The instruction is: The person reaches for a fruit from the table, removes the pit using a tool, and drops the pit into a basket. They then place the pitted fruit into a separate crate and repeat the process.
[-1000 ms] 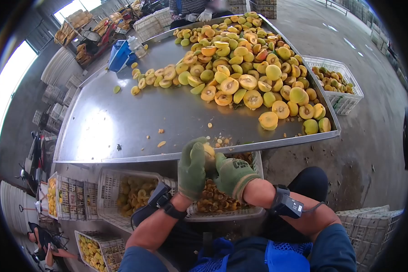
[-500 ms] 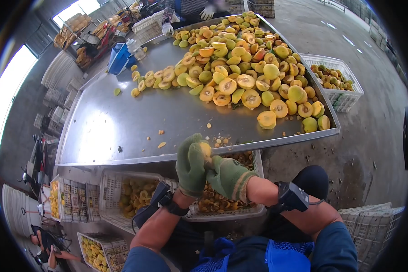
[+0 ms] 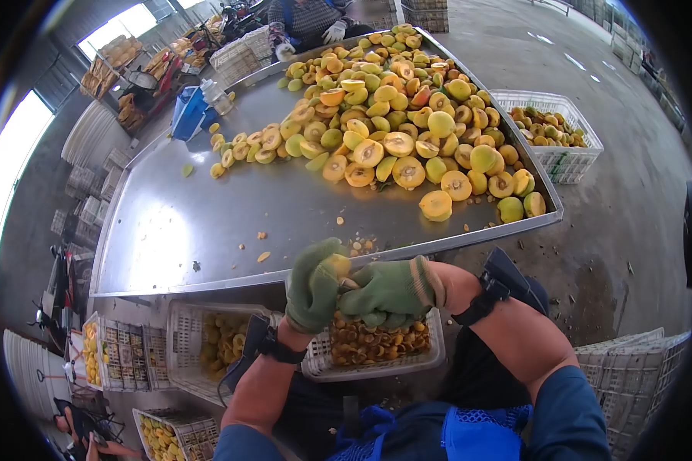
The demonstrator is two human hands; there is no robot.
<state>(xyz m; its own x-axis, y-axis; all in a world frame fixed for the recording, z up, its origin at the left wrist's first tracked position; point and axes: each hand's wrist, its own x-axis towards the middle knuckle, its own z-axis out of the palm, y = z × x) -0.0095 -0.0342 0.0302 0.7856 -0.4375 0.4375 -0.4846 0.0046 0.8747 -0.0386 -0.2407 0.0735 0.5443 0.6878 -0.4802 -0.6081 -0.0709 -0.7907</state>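
Note:
My left hand (image 3: 313,286), in a green glove, is closed round a yellow fruit piece (image 3: 337,266) just past the table's near edge. Pressed against the fruit from the right is my right hand (image 3: 388,292), also gloved, with its fingers curled; what they hold, if anything, is hidden. Halved and whole yellow-green fruits (image 3: 398,144) are heaped on the metal table (image 3: 169,246). Below my hands stands a white crate (image 3: 377,372) with brownish fruit pieces (image 3: 373,342) in it.
A crate of fruit (image 3: 221,338) stands at the lower left, another (image 3: 550,131) right of the table. A blue container (image 3: 188,114) and a clear bottle (image 3: 217,96) are at the table's far left. A co-worker (image 3: 311,23) sits across; another person (image 3: 84,430) is at lower left.
The view has shifted slightly. My right hand has turned, its forearm now more level, with the fingers curled under beside the fruit. The co-worker's gloved hand across the table has moved a little.

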